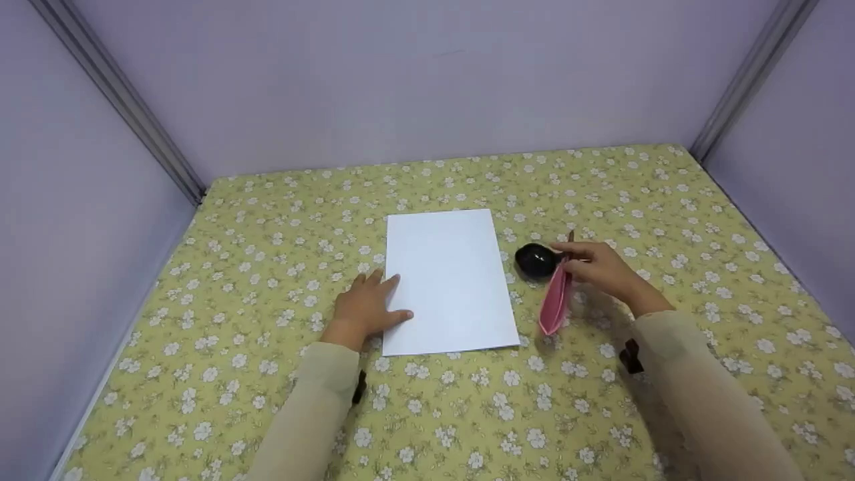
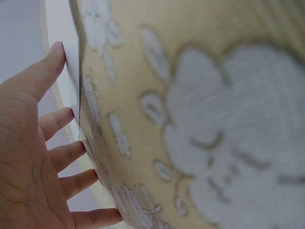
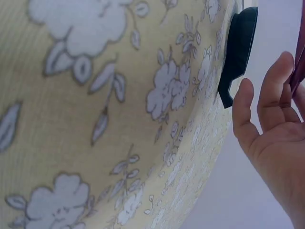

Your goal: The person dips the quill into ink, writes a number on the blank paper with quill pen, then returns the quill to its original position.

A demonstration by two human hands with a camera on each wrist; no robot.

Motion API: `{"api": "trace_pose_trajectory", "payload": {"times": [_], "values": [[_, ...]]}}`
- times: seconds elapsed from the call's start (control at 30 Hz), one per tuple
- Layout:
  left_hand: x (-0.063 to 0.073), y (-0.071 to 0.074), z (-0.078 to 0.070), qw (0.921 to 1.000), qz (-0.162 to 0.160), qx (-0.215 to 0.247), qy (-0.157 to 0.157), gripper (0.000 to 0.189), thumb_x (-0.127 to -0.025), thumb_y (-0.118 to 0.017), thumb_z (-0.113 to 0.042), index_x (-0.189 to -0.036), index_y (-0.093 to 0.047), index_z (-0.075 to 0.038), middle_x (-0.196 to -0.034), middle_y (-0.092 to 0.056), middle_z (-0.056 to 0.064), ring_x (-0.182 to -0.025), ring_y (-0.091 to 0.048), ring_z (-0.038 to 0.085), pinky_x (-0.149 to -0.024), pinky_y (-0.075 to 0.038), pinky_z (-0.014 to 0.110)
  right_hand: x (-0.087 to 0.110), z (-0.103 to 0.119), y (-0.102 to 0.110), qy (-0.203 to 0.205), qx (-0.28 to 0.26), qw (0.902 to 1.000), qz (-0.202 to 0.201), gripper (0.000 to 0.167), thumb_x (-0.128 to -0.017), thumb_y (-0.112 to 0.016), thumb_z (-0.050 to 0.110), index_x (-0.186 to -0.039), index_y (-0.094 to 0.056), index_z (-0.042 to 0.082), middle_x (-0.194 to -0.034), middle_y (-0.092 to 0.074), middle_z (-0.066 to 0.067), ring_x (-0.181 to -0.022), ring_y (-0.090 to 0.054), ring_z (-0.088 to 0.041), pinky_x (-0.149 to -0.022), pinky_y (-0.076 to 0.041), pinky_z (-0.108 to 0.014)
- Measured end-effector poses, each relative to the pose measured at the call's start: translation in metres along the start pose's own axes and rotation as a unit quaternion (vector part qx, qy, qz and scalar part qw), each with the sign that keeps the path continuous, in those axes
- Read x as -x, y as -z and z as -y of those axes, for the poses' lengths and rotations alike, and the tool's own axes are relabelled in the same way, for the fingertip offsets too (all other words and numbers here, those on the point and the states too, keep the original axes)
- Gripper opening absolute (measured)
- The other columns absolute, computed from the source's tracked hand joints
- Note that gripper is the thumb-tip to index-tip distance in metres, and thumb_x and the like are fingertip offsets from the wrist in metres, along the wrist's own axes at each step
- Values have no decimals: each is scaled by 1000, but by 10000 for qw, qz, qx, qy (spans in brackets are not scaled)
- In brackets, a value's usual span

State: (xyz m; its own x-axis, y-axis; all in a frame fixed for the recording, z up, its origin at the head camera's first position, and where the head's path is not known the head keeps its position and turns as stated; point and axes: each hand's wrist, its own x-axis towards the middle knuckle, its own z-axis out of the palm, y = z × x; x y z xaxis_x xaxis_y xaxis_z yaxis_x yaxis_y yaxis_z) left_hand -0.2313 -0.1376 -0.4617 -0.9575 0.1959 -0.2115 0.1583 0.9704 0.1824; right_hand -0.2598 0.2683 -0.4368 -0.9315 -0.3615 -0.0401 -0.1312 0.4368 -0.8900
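A white sheet of paper (image 1: pixel 444 280) lies flat on the flowered tabletop. My left hand (image 1: pixel 361 310) rests at its left edge with fingers spread, the thumb and a fingertip over the paper. In the left wrist view the fingers (image 2: pixel 71 155) are straight along that edge. My right hand (image 1: pixel 604 270) pinches a pink, folded, pointed object (image 1: pixel 553 306) between thumb and fingers; a thin dark stick end shows above the grip. Left of that hand is a glossy black rounded dish (image 1: pixel 534 260), one fingertip right at its rim. In the right wrist view the pink object (image 3: pixel 299 67) is mostly cut off.
A yellow cloth (image 1: pixel 267 300) with white flowers covers the table. Pale walls (image 1: pixel 427 80) stand at the back and both sides, with metal posts (image 1: pixel 123 97) in the corners. The black dish stands a short way right of the paper.
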Motion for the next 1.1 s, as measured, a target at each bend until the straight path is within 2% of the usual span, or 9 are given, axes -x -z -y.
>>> {"api": "trace_pose_trajectory", "payload": {"times": [0.13, 0.3, 0.47, 0.57, 0.7, 0.8, 0.87, 0.97, 1.1], "values": [[1, 0, -1, 10000, -3, -4, 6, 80, -85, -57, -63, -150, -32, -23, -155, -22, 11, -139, -21, 41, -98, -34, 62, 1, 1, -2, 178, -114, 9997, 95, 45, -93, -45, 1, -138, -48, -2, -126, -53, -26, -96, -59, -18, -85, -50, -49], [2, 1, -1, 10000, -11, 12, 15, 80, -85, -57, -62, -150, -33, -23, -155, -22, 11, -139, -21, 41, -99, -33, 62, -1, -2, -4, 622, 244, 9976, 158, 49, -88, -47, -10, -137, -49, -3, -115, -58, -25, -99, -57, -30, -76, -50, -31], [3, 1, -1, 10000, -15, 20, -2, 80, -86, -57, -62, -150, -33, -23, -156, -22, 11, -139, -20, 41, -98, -34, 62, -2, -4, -5, 778, 470, 9957, 147, 49, -89, -57, -10, -136, -50, -2, -123, -56, -26, -102, -58, -37, -74, -50, -21], [2, 1, -1, 10000, -11, 35, -11, 79, -86, -56, -62, -150, -32, -23, -156, -22, 11, -139, -20, 41, -98, -34, 62, -2, -4, -7, 740, 588, 9955, 43, 47, -88, -62, -6, -134, -52, -2, -123, -57, -26, -98, -61, -36, -75, -52, -21], [1, 0, 0, 10000, -2, 47, -8, 80, -86, -56, -62, -151, -32, -23, -156, -22, 11, -139, -20, 41, -99, -33, 62, -3, -2, -9, 704, 630, 9953, -222, 41, -90, -57, -6, -131, -56, -2, -119, -59, -24, -91, -60, -26, -71, -49, -21], [1, -1, 0, 10000, 16, 40, -5, 80, -86, -56, -63, -151, -32, -24, -156, -21, 11, -139, -20, 41, -99, -33, 62, -3, 1, -11, 721, 338, 9963, -325, 35, -94, -55, 1, -129, -57, -3, -122, -58, -24, -93, -60, -16, -74, -47, -20], [1, 0, 0, 10000, 28, 47, 3, 80, -86, -56, -63, -151, -31, -24, -156, -21, 11, -139, -20, 41, -100, -32, 62, -2, 3, -11, 733, 31, 9969, -293, 35, -96, -57, 7, -130, -56, -4, -123, -57, -26, -98, -61, -16, -78, -49, -20], [1, 1, -1, 10000, 28, 54, -9, 80, -86, -56, -63, -151, -31, -24, -156, -21, 11, -139, -20, 41, -100, -32, 61, -2, 3, -11, 961, -489, 9940, -165, 39, -96, -57, 9, -130, -52, -10, -114, -60, -27, -98, -63, -20, -82, -52, -27], [1, 1, -1, 9999, 48, 114, -12, 80, -86, -56, -62, -151, -31, -23, -156, -21, 11, -139, -19, 41, -101, -31, 61, -2, 1, -11, 1384, -1029, 9850, 36, 37, -99, -50, 4, -129, -46, -18, -97, -66, -17, -92, -65, -21, -83, -52, -31]]}}
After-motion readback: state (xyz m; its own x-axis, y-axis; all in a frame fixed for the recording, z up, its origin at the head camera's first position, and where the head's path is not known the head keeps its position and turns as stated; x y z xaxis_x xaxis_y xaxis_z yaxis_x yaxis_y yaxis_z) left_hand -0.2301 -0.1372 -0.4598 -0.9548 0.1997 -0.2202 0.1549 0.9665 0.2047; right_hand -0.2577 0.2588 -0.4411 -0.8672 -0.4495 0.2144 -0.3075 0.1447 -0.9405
